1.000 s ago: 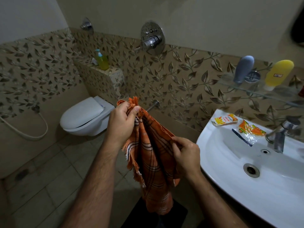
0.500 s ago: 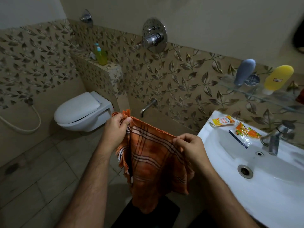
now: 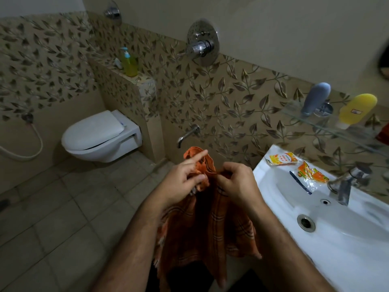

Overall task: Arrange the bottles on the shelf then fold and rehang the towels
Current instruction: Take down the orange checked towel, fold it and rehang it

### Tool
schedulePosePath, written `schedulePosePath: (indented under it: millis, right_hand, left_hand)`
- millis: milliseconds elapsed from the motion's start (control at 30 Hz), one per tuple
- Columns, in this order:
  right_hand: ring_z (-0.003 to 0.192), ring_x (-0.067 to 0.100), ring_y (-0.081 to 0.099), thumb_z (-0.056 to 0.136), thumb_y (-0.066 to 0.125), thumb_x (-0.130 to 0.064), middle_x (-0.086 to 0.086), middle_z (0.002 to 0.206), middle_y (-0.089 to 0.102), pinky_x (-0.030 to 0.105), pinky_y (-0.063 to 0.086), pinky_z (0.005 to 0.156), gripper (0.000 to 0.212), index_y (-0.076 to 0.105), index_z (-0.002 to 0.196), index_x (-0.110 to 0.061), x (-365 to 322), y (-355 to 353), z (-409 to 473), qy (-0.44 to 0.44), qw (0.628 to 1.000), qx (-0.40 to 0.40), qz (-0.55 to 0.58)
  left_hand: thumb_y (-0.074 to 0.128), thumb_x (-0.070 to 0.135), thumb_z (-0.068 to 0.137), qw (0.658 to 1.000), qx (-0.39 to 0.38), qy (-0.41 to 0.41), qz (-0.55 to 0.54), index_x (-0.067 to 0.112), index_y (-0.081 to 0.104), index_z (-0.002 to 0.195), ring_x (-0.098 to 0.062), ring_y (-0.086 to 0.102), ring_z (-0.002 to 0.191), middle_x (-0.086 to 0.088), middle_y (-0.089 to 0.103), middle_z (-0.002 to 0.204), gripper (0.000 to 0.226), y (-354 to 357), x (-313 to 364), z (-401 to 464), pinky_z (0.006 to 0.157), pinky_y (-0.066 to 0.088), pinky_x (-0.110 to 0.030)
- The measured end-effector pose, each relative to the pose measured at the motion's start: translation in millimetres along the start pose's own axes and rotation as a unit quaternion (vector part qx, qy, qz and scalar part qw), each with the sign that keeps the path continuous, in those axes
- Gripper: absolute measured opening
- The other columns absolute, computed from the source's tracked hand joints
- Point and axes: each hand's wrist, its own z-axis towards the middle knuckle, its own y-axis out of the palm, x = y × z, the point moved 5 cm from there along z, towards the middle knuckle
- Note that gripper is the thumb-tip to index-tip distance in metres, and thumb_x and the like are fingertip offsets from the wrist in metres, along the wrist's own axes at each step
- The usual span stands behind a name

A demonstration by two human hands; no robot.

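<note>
Head view, lower centre: my left hand (image 3: 185, 175) pinches the orange towel (image 3: 208, 232) at its top edge, index finger loose; my right hand (image 3: 237, 182), just beside it, grips the same edge. Towel hangs long-axis downward below both hands, equally near.

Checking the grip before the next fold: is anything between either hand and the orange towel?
Nothing visible. The left hand and the right hand both pinch the orange towel directly at its top edge; the rest hangs free beside the sink.
</note>
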Motion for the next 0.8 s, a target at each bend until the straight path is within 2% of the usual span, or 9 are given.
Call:
schedulePosePath:
  millis: [133, 233, 300, 367, 433, 533, 633, 700, 800]
  right_hand:
    - [0.068, 0.006, 0.062, 0.076, 0.070, -0.012, -0.007, 0.069, 0.069, 0.025, 0.047, 0.061, 0.011, 0.073, 0.074, -0.022, -6.7, -2.2, -2.4, -0.065, 0.997, -0.015, -0.027]
    - [0.070, 0.011, 0.062, 0.076, 0.071, -0.015, -0.004, 0.072, 0.069, 0.033, 0.050, 0.063, 0.004, 0.074, 0.075, -0.017, -4.5, -8.2, -2.3, -0.080, 0.996, -0.005, -0.043]
    - [0.069, 0.011, 0.062, 0.077, 0.072, -0.019, -0.003, 0.070, 0.068, 0.035, 0.050, 0.063, 0.005, 0.072, 0.074, -0.015, -1.8, -11.8, -2.9, -0.079, 0.996, 0.000, -0.049]
    - [0.067, 0.006, 0.061, 0.080, 0.073, -0.022, -0.006, 0.068, 0.066, 0.030, 0.048, 0.060, 0.009, 0.069, 0.073, -0.019, 3.0, -14.0, -4.0, -0.058, 0.997, 0.005, -0.041]
    - [0.064, 0.004, 0.058, 0.078, 0.076, -0.026, -0.009, 0.065, 0.062, 0.023, 0.044, 0.056, 0.015, 0.062, 0.071, -0.026, 10.1, -17.2, -6.3, -0.027, 0.999, 0.016, -0.019]
    - [0.067, 0.008, 0.059, 0.076, 0.077, -0.031, -0.008, 0.071, 0.063, 0.028, 0.049, 0.059, 0.022, 0.056, 0.081, -0.030, 26.9, -15.7, -11.8, 0.014, 0.999, -0.007, 0.038]
    - [0.074, 0.013, 0.065, 0.070, 0.076, -0.039, -0.006, 0.083, 0.068, 0.038, 0.055, 0.066, 0.031, 0.052, 0.090, -0.035, 40.1, -9.7, -19.0, 0.026, 0.993, -0.062, 0.094]
    - [0.082, 0.015, 0.069, 0.069, 0.077, -0.043, -0.004, 0.091, 0.070, 0.040, 0.058, 0.069, 0.035, 0.052, 0.093, -0.038, 44.0, -6.9, -21.8, 0.034, 0.989, -0.087, 0.116]
    - [0.085, 0.009, 0.068, 0.082, 0.073, -0.045, -0.007, 0.091, 0.071, 0.031, 0.057, 0.073, 0.021, 0.060, 0.094, -0.033, 40.9, -8.1, -23.0, 0.015, 0.982, -0.113, 0.148]
  left_hand:
    - [0.061, 0.013, 0.093, 0.998, -0.055, 0.022, 0.019, 0.006, 0.067, 0.115, 0.006, 0.048, 0.124, 0.016, 0.050, 0.142, 0.024, 15.9, 8.1, 9.3, 0.102, 0.033, -0.009]
    - [0.063, 0.016, 0.091, 0.998, -0.030, 0.016, 0.046, 0.011, 0.071, 0.099, -0.002, 0.059, 0.099, 0.005, 0.066, 0.106, 0.012, 18.8, 2.8, 12.4, 0.088, 0.045, -0.018]
    - [0.063, 0.019, 0.089, 0.998, 0.013, 0.024, 0.055, 0.008, 0.063, 0.076, -0.006, 0.058, 0.078, 0.003, 0.060, 0.082, 0.017, 19.7, 2.9, 14.3, 0.071, 0.044, -0.022]
    - [0.062, 0.017, 0.089, 0.996, 0.066, 0.029, 0.060, 0.009, 0.055, 0.068, -0.005, 0.054, 0.071, 0.006, 0.053, 0.073, 0.024, 20.6, 5.4, 15.5, 0.064, 0.040, -0.018]
    - [0.062, 0.015, 0.089, 0.987, 0.131, 0.041, 0.079, 0.017, 0.049, 0.067, -0.002, 0.052, 0.069, 0.010, 0.050, 0.071, 0.026, 20.2, 9.2, 15.5, 0.063, 0.038, -0.017]
    - [0.061, 0.013, 0.091, 0.969, 0.225, 0.023, 0.104, 0.011, 0.050, 0.067, -0.009, 0.052, 0.068, 0.006, 0.051, 0.073, 0.027, 13.1, 10.8, 15.4, 0.063, 0.042, -0.024]
    - [0.062, 0.005, 0.090, 0.946, 0.309, 0.005, 0.102, 0.011, 0.052, 0.067, -0.005, 0.047, 0.068, 0.008, 0.050, 0.073, 0.025, 10.3, 22.9, 12.7, 0.065, 0.037, -0.007]
    - [0.061, 0.006, 0.091, 0.931, 0.352, -0.020, 0.090, 0.014, 0.053, 0.067, -0.003, 0.047, 0.067, 0.009, 0.052, 0.074, 0.026, 12.1, 28.2, 10.7, 0.066, 0.036, -0.004]
    - [0.059, 0.008, 0.093, 0.913, 0.400, -0.053, 0.050, 0.024, 0.046, 0.062, 0.002, 0.051, 0.065, 0.012, 0.049, 0.067, 0.037, 11.9, 30.3, 12.4, 0.061, 0.035, -0.006]
